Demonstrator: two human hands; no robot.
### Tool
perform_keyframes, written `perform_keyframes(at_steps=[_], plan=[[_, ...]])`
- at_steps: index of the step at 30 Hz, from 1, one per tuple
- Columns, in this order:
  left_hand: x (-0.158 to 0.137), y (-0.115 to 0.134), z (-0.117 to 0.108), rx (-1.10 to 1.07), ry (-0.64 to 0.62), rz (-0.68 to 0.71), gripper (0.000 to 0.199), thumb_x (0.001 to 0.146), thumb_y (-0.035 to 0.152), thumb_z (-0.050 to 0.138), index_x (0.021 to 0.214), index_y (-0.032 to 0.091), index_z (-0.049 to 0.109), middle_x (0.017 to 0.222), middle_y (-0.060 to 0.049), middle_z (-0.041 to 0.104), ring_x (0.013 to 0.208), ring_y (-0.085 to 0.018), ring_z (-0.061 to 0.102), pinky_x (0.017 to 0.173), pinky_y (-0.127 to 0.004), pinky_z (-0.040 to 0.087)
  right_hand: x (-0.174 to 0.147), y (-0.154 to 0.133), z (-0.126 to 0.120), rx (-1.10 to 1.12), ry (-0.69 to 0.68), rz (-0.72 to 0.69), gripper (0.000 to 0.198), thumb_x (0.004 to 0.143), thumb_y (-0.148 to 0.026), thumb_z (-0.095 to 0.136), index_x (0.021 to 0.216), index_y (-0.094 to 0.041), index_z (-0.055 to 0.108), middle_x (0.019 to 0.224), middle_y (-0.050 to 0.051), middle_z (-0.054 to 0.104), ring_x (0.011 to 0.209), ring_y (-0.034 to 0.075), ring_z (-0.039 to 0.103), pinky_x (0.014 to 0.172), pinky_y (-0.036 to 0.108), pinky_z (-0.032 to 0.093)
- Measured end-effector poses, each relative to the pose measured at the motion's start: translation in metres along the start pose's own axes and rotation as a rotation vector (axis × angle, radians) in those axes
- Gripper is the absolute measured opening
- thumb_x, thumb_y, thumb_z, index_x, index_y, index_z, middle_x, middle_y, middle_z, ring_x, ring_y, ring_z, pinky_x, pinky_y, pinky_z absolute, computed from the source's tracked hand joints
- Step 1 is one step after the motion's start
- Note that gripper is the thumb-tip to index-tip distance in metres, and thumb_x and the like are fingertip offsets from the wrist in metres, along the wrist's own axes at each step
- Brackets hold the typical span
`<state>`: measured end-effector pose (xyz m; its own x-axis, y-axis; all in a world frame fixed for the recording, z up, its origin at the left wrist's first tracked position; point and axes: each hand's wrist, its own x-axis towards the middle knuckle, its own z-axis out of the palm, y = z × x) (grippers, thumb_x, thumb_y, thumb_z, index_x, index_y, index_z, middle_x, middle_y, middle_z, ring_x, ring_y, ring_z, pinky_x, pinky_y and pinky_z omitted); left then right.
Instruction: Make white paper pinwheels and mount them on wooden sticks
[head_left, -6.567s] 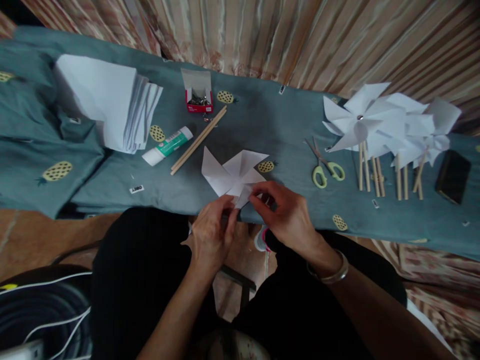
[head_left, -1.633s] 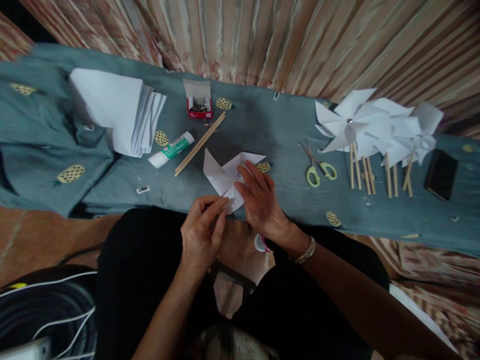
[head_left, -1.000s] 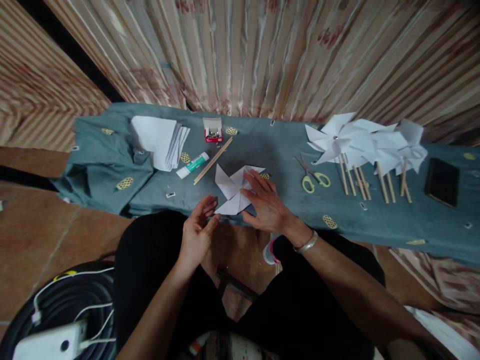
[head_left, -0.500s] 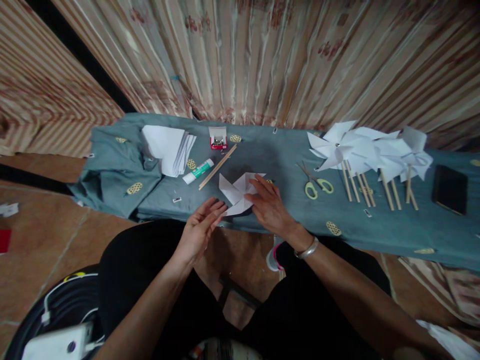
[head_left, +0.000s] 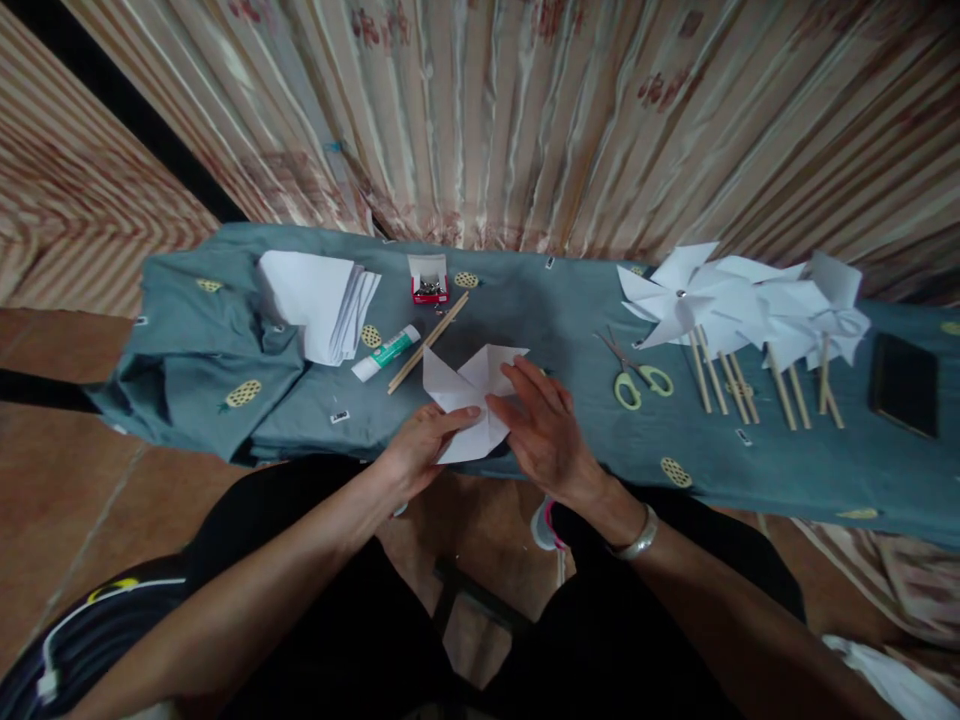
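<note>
A white paper pinwheel (head_left: 469, 385) with folded blades is held at the table's front edge. My left hand (head_left: 420, 445) grips its lower left, the thumb lying on top of the paper and the other fingers beneath. On the right side, my right hand (head_left: 551, 430) is closed on it, its fingertips at the right blade and near the centre. Two or so wooden sticks (head_left: 427, 342) lie just left of and behind the pinwheel. Beside them are a green-and-white glue stick (head_left: 386, 353) and a small red box (head_left: 429, 290) of metal pins.
Folded white paper sheets (head_left: 315, 300) lie on the left of the cloth-covered table (head_left: 555, 310). Scissors with green handles (head_left: 636, 375) lie right of my hands. Several finished pinwheels on sticks (head_left: 690, 290) and a dark phone-like object (head_left: 905, 385) are farther right. A pleated curtain (head_left: 480, 120) hangs behind.
My left hand has moved from the lower blade's tip onto the paper and now grips it with the thumb on top. The pinwheel is tilted up a little and nearer to me.
</note>
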<state>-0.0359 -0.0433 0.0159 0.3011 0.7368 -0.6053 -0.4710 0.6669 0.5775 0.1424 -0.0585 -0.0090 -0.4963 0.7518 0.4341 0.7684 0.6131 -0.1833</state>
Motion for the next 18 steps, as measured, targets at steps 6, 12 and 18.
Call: perform_keyframes(at_steps=[6, 12, 18], plan=[[0.01, -0.001, -0.007, 0.038, 0.023, 0.085, 0.031, 0.061, 0.015, 0.084, 0.09, 0.01, 0.074, 0.088, -0.008, 0.078, 0.064, -0.015, 0.069, 0.063, -0.023, 0.054, 0.002, -0.004, -0.001, 0.017, -0.03, 0.018, 0.043, 0.086, -0.012, 0.047, 0.129, -0.019, 0.051, 0.15, 0.015, 0.041, 0.147, 0.028, 0.024, 0.108, 0.051, 0.035], [0.011, 0.004, -0.009, 0.041, 0.029, 0.116, 0.034, 0.056, 0.018, 0.087, 0.088, 0.013, 0.076, 0.084, -0.006, 0.078, 0.063, -0.014, 0.068, 0.062, -0.023, 0.054, 0.006, -0.01, -0.003, 0.017, -0.05, 0.022, 0.046, 0.087, -0.016, 0.047, 0.133, -0.016, 0.048, 0.152, 0.016, 0.037, 0.147, 0.031, 0.022, 0.109, 0.052, 0.034], [0.012, 0.012, -0.01, 0.134, 0.017, 0.205, 0.034, 0.057, 0.018, 0.087, 0.089, 0.016, 0.076, 0.09, -0.004, 0.078, 0.073, -0.016, 0.071, 0.071, -0.025, 0.055, 0.01, -0.01, -0.005, 0.006, -0.031, -0.002, 0.045, 0.088, -0.019, 0.046, 0.132, -0.015, 0.049, 0.152, 0.017, 0.036, 0.147, 0.031, 0.02, 0.108, 0.051, 0.036]])
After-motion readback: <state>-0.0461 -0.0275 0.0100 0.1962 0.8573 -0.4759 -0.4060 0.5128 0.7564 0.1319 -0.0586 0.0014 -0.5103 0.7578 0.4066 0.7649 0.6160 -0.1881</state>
